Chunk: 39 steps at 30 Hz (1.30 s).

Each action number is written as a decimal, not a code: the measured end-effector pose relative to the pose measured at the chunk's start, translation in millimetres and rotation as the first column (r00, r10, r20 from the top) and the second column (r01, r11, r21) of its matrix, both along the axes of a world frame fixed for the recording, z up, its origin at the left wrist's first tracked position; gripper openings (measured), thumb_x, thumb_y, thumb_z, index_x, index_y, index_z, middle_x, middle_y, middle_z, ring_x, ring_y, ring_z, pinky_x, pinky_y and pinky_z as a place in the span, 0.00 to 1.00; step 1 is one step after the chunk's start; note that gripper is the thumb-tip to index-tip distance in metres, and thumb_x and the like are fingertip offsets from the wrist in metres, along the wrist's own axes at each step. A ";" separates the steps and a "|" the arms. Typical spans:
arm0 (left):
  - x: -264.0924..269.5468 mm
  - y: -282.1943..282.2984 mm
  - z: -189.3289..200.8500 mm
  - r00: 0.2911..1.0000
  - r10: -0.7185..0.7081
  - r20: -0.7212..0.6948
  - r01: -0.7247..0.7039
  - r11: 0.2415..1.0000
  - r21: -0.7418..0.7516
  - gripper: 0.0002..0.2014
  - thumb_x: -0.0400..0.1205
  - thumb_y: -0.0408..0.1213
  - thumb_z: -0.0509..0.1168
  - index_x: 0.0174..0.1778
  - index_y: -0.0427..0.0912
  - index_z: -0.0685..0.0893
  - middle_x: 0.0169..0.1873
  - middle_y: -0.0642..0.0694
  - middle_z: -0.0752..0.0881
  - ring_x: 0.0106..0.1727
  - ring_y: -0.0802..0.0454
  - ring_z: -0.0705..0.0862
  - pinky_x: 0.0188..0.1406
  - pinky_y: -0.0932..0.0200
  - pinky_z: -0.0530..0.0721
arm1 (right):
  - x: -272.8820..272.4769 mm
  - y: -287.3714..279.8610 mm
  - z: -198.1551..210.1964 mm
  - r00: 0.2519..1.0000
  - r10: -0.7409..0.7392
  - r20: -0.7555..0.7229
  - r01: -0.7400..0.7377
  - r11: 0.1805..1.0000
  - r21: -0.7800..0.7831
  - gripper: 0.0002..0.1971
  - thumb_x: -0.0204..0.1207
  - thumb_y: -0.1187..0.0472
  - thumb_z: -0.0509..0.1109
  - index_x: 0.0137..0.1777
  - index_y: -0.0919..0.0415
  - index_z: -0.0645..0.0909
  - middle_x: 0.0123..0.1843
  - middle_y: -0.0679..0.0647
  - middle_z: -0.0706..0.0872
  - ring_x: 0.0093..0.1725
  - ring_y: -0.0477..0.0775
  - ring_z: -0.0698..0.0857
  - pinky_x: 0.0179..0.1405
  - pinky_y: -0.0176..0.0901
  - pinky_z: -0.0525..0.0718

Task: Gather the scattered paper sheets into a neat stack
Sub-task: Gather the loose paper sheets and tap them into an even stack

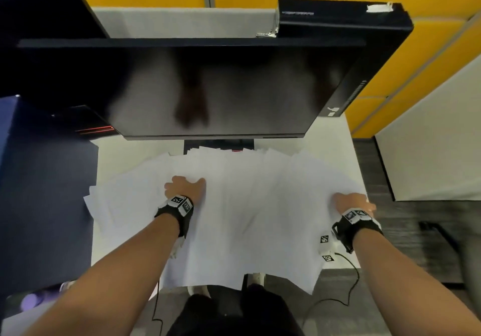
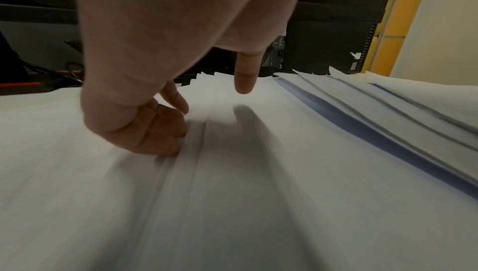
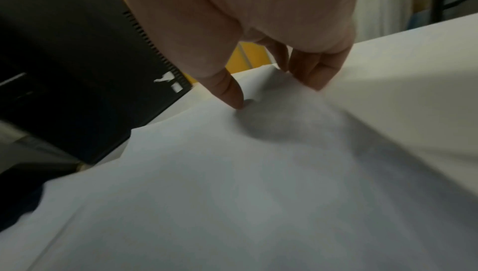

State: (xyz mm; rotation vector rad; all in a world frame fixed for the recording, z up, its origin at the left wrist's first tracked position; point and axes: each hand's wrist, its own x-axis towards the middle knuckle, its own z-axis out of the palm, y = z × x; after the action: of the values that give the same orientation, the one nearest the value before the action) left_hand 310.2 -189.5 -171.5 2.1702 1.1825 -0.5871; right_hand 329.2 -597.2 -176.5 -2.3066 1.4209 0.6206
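Head view: left hand [image 1: 185, 188] fingertips press fanned sheets [image 1: 247, 205], right hand [image 1: 350, 201] pinches edge; sweep inward evenly.

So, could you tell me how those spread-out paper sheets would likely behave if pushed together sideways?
The paper sheets look thin and floppy, so they would probably buckle rather than slide as one. They overlap loosely, so layers likely slip across each other. Some overhang the table edge and may droop or fall.

Bare forearms; behind the fingers, each wrist carries a black strap [image 1: 343, 230] with white marker-printed blocks [image 1: 179, 202]
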 end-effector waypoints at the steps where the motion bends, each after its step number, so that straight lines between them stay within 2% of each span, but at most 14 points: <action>1: 0.7 -0.3 -1.0 1.000 0.002 0.001 -0.002 1.000 -0.013 0.40 0.72 0.58 0.67 0.77 0.40 0.68 0.72 0.36 0.70 0.72 0.35 0.74 0.71 0.39 0.76 | 4.2 9.4 0.8 0.999 0.040 0.023 -0.041 0.999 0.009 0.32 0.75 0.51 0.66 0.76 0.68 0.66 0.76 0.68 0.67 0.73 0.71 0.72 0.71 0.62 0.70; 7: 3.4 3.0 -0.8 0.999 0.028 0.021 -0.027 0.998 -0.049 0.36 0.74 0.55 0.67 0.77 0.45 0.69 0.73 0.38 0.69 0.72 0.36 0.75 0.71 0.42 0.77 | 27.0 54.0 -1.7 0.940 0.246 0.236 -0.298 0.929 0.221 0.29 0.78 0.56 0.67 0.78 0.65 0.69 0.76 0.67 0.72 0.72 0.68 0.76 0.71 0.53 0.73; 10: 0.5 12.8 2.4 0.997 0.041 0.059 -0.040 0.999 -0.024 0.37 0.74 0.56 0.67 0.78 0.45 0.69 0.73 0.39 0.70 0.72 0.36 0.76 0.71 0.42 0.77 | 30.6 50.7 -1.2 0.908 0.247 0.338 -0.336 0.912 0.236 0.28 0.77 0.54 0.69 0.76 0.63 0.74 0.74 0.66 0.76 0.70 0.67 0.79 0.69 0.50 0.76; 15: -4.6 23.0 -0.1 0.997 0.033 0.073 -0.029 0.998 -0.061 0.38 0.73 0.57 0.69 0.78 0.46 0.69 0.74 0.40 0.73 0.71 0.37 0.79 0.70 0.43 0.80 | 30.4 42.4 -0.7 0.982 0.148 0.116 -0.157 0.985 0.069 0.32 0.78 0.49 0.65 0.77 0.68 0.69 0.74 0.70 0.71 0.70 0.72 0.75 0.70 0.60 0.74; 21: -2.9 3.0 -0.4 0.987 0.027 0.157 -0.004 0.989 -0.149 0.32 0.75 0.53 0.69 0.74 0.46 0.74 0.71 0.42 0.78 0.69 0.41 0.81 0.66 0.50 0.81 | 27.5 89.1 -8.2 0.944 0.205 0.258 -0.274 0.924 0.268 0.32 0.74 0.50 0.65 0.76 0.66 0.72 0.74 0.67 0.75 0.67 0.70 0.80 0.68 0.56 0.79; 25: -13.8 7.3 2.6 0.973 -0.003 0.231 0.051 0.978 -0.202 0.30 0.80 0.50 0.69 0.76 0.42 0.74 0.60 0.45 0.84 0.57 0.47 0.82 0.56 0.58 0.77 | 19.2 81.9 0.5 0.890 0.138 0.435 -0.323 0.864 0.386 0.34 0.77 0.54 0.71 0.81 0.63 0.67 0.76 0.65 0.76 0.72 0.64 0.79 0.70 0.48 0.75; 27: -28.3 13.5 3.3 0.976 -0.064 0.206 0.104 0.977 -0.187 0.31 0.81 0.52 0.68 0.78 0.41 0.72 0.62 0.43 0.84 0.54 0.47 0.81 0.55 0.58 0.76 | 5.4 66.2 3.6 0.890 0.184 0.417 -0.340 0.877 0.339 0.33 0.78 0.55 0.71 0.81 0.66 0.67 0.76 0.66 0.76 0.73 0.65 0.78 0.70 0.47 0.73; 30: -54.3 14.4 -2.4 0.973 -0.195 0.119 0.213 0.965 -0.156 0.35 0.79 0.57 0.68 0.78 0.42 0.71 0.70 0.41 0.81 0.64 0.43 0.83 0.55 0.57 0.76 | -26.9 51.8 -2.4 0.900 0.308 0.308 -0.396 0.874 0.281 0.34 0.79 0.52 0.69 0.80 0.69 0.68 0.74 0.67 0.79 0.72 0.65 0.79 0.71 0.47 0.74; 32: -66.9 5.1 -7.7 0.970 -0.226 0.095 0.239 0.956 -0.169 0.36 0.78 0.58 0.68 0.78 0.42 0.70 0.71 0.40 0.79 0.66 0.42 0.83 0.55 0.58 0.76 | -49.3 60.7 -9.5 0.872 0.402 0.280 -0.475 0.834 0.280 0.31 0.79 0.51 0.68 0.77 0.71 0.71 0.65 0.68 0.84 0.64 0.64 0.84 0.61 0.43 0.80; 34: -74.2 -7.9 -10.4 0.965 -0.230 0.126 0.252 0.946 -0.202 0.33 0.80 0.55 0.68 0.77 0.41 0.70 0.69 0.40 0.80 0.64 0.44 0.82 0.58 0.58 0.77 | -66.3 78.6 -12.8 0.822 0.500 0.272 -0.566 0.768 0.300 0.17 0.80 0.52 0.67 0.60 0.66 0.77 0.54 0.64 0.85 0.50 0.60 0.84 0.45 0.41 0.80; 35: -76.4 -13.2 -11.0 0.962 -0.226 0.156 0.256 0.943 -0.213 0.33 0.80 0.53 0.68 0.77 0.40 0.70 0.68 0.40 0.80 0.62 0.46 0.82 0.60 0.57 0.78 | -71.9 86.7 -15.2 0.802 0.535 0.266 -0.597 0.739 0.312 0.13 0.80 0.52 0.66 0.54 0.62 0.76 0.53 0.63 0.83 0.48 0.59 0.82 0.44 0.42 0.79; 36: -78.3 -16.3 -11.2 0.958 -0.219 0.186 0.257 0.942 -0.215 0.32 0.81 0.52 0.69 0.77 0.40 0.70 0.67 0.40 0.81 0.61 0.47 0.81 0.62 0.57 0.78 | -76.0 92.4 -14.7 0.788 0.554 0.269 -0.616 0.717 0.326 0.12 0.80 0.52 0.66 0.54 0.60 0.77 0.54 0.62 0.83 0.50 0.59 0.82 0.49 0.44 0.80; 37: -79.9 -16.6 -11.6 0.956 -0.210 0.205 0.252 0.946 -0.203 0.33 0.80 0.52 0.69 0.78 0.40 0.70 0.68 0.40 0.80 0.62 0.47 0.81 0.65 0.56 0.79 | -77.8 93.5 -15.0 0.796 0.542 0.270 -0.605 0.722 0.335 0.16 0.80 0.52 0.67 0.61 0.61 0.79 0.58 0.63 0.83 0.55 0.61 0.83 0.56 0.47 0.80; 39: -83.7 -11.3 -11.5 0.957 -0.216 0.192 0.247 0.957 -0.152 0.36 0.79 0.55 0.69 0.79 0.42 0.70 0.70 0.40 0.78 0.67 0.44 0.82 0.70 0.50 0.79 | -77.8 88.1 -11.6 0.830 0.483 0.279 -0.554 0.775 0.306 0.27 0.81 0.53 0.67 0.76 0.67 0.74 0.67 0.64 0.83 0.66 0.63 0.82 0.66 0.46 0.76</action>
State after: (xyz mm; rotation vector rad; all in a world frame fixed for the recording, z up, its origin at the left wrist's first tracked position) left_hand 226.6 -200.7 -183.0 2.1736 0.7603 -0.5641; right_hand 251.4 -509.1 -188.0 -2.3515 0.4944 0.7281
